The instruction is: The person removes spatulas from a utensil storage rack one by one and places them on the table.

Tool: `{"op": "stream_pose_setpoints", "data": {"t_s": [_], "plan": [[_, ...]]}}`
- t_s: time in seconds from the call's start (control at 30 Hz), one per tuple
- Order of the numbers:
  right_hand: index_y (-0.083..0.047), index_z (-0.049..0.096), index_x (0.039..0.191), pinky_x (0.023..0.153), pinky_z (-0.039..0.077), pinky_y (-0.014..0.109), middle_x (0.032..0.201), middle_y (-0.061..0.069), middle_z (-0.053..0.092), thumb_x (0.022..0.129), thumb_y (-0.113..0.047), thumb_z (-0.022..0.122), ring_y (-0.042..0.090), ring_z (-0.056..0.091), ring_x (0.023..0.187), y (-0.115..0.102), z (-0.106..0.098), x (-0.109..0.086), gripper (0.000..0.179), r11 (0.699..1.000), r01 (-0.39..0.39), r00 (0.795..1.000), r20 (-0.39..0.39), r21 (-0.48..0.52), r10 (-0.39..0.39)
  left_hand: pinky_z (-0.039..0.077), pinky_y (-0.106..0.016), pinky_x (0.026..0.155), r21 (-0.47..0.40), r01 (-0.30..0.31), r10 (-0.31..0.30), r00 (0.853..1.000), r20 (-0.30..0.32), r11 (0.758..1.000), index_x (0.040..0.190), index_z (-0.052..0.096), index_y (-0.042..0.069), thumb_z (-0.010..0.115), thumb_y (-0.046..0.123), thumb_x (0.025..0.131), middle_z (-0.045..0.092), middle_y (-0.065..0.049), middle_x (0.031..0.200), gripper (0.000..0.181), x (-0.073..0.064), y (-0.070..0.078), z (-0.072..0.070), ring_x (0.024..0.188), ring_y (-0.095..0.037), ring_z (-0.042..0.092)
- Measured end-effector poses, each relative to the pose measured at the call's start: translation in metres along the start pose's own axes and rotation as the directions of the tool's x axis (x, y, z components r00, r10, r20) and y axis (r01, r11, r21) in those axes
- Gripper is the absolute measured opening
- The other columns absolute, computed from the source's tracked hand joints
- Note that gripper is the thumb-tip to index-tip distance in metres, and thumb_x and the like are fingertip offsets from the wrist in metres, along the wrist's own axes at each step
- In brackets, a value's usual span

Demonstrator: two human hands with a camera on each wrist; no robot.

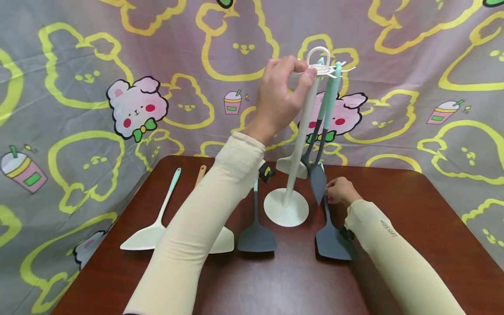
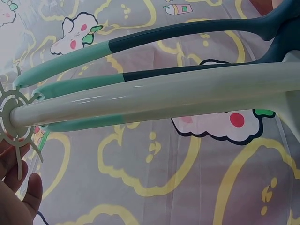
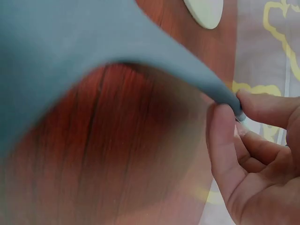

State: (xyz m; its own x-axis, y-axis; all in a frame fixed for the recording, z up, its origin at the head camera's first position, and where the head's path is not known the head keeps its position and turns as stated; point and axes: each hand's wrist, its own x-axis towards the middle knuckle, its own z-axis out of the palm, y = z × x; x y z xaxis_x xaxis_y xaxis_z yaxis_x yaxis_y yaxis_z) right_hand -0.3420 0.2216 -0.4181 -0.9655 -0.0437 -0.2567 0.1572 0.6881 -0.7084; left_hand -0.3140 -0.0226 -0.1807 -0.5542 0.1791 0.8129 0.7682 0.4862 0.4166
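A white utensil stand (image 1: 301, 135) rises from a round base and carries a ring of hooks at its top. My left hand (image 1: 281, 89) holds that ring at its left side, thumb and fingers about a hook. From other hooks hang two dark-grey utensils (image 1: 318, 175) with mint handles and a pale one (image 1: 284, 165) behind the pole. To the right of the base, my right hand (image 1: 342, 191) pinches the handle of a dark-grey spatula (image 1: 334, 243). In the right wrist view, thumb and finger close on its narrow neck (image 3: 220, 91).
Left of the stand lie another grey spatula (image 1: 257, 238), a cream spatula (image 1: 222, 241) partly behind my left sleeve, and a white spatula (image 1: 145, 237) with a mint handle. A patterned curtain (image 1: 189, 131) hangs behind the brown table (image 1: 283, 280).
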Motion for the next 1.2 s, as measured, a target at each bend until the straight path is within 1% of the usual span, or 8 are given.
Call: {"op": "stream_pose_setpoints", "data": {"t_s": [0.13,0.27,0.37,0.57,0.67,0.87,0.97,1.2], "plan": [[0.014,0.062,0.115,0.069,0.061,0.033,0.090,0.016,0.065,0.093,-0.006,0.059,0.011,0.069,0.064,0.004,0.000,0.003,0.030,1.000,-0.017,0.999,0.030,0.015,0.017,0.037,-0.018,0.098,-0.005,0.014,-0.014,1.000,0.016,1.000,0.105,0.066,0.010,0.051,0.032,0.097,0.071,-0.001,0.117,0.028,0.000,0.000,0.000,0.117,-0.016,0.049],[0.014,0.060,0.119,0.070,0.061,0.033,0.093,0.016,0.064,0.094,-0.006,0.059,0.011,0.069,0.065,0.005,0.002,0.005,0.033,1.000,-0.024,0.999,0.040,0.015,0.023,0.037,-0.018,0.098,-0.003,0.032,-0.032,0.999,0.029,0.999,0.106,0.066,0.011,0.051,0.033,0.097,0.070,-0.001,0.119,0.028,0.000,0.000,-0.001,0.118,-0.015,0.049],[0.015,0.060,0.119,0.070,0.061,0.034,0.095,0.019,0.064,0.094,-0.005,0.058,0.012,0.068,0.067,0.004,0.004,0.005,0.032,1.000,-0.019,0.999,0.046,0.009,0.018,0.037,-0.018,0.099,-0.003,0.043,-0.043,0.999,0.033,0.999,0.107,0.066,0.011,0.050,0.033,0.097,0.070,-0.001,0.120,0.029,0.000,0.000,-0.001,0.119,-0.015,0.048],[0.014,0.061,0.116,0.070,0.061,0.034,0.100,0.022,0.064,0.094,-0.004,0.055,0.013,0.068,0.070,0.005,0.006,0.005,0.029,0.999,-0.020,0.998,0.052,-0.027,0.021,0.037,-0.018,0.098,0.002,0.046,-0.046,0.998,0.037,0.999,0.107,0.066,0.011,0.050,0.034,0.097,0.070,0.000,0.118,0.029,0.000,-0.001,0.000,0.118,-0.015,0.048],[0.015,0.061,0.117,0.070,0.061,0.035,0.101,0.024,0.065,0.092,-0.003,0.055,0.014,0.068,0.071,0.006,0.007,0.006,0.031,0.999,-0.024,0.998,0.061,-0.032,0.026,0.037,-0.018,0.098,0.006,0.042,-0.042,0.999,0.031,0.999,0.106,0.066,0.011,0.051,0.033,0.097,0.071,0.000,0.117,0.028,0.000,-0.001,0.001,0.116,-0.015,0.049],[0.015,0.061,0.116,0.069,0.061,0.035,0.095,0.022,0.068,0.091,-0.003,0.055,0.013,0.070,0.066,0.004,0.010,0.009,0.032,1.000,-0.016,0.998,0.066,-0.013,0.017,0.036,-0.018,0.098,0.013,0.009,-0.010,1.000,0.020,1.000,0.106,0.066,0.010,0.050,0.032,0.097,0.071,-0.001,0.117,0.028,0.001,-0.002,0.000,0.115,-0.016,0.049],[0.014,0.061,0.114,0.069,0.061,0.035,0.092,0.018,0.067,0.091,-0.003,0.055,0.012,0.068,0.067,0.004,0.010,0.010,0.029,1.000,-0.018,0.997,0.075,-0.008,0.019,0.036,-0.018,0.098,0.013,0.015,-0.015,1.000,0.025,1.000,0.107,0.066,0.010,0.050,0.032,0.097,0.071,-0.001,0.117,0.028,0.001,-0.002,0.000,0.115,-0.016,0.049],[0.011,0.059,0.106,0.068,0.061,0.035,0.086,0.014,0.065,0.091,-0.002,0.056,0.014,0.067,0.068,0.006,0.008,0.009,0.021,1.000,-0.016,0.996,0.083,0.013,0.015,0.037,-0.018,0.097,0.008,0.030,-0.030,0.999,0.029,1.000,0.107,0.066,0.012,0.050,0.034,0.097,0.071,0.001,0.117,0.029,0.003,-0.001,0.001,0.116,-0.014,0.048]]}}
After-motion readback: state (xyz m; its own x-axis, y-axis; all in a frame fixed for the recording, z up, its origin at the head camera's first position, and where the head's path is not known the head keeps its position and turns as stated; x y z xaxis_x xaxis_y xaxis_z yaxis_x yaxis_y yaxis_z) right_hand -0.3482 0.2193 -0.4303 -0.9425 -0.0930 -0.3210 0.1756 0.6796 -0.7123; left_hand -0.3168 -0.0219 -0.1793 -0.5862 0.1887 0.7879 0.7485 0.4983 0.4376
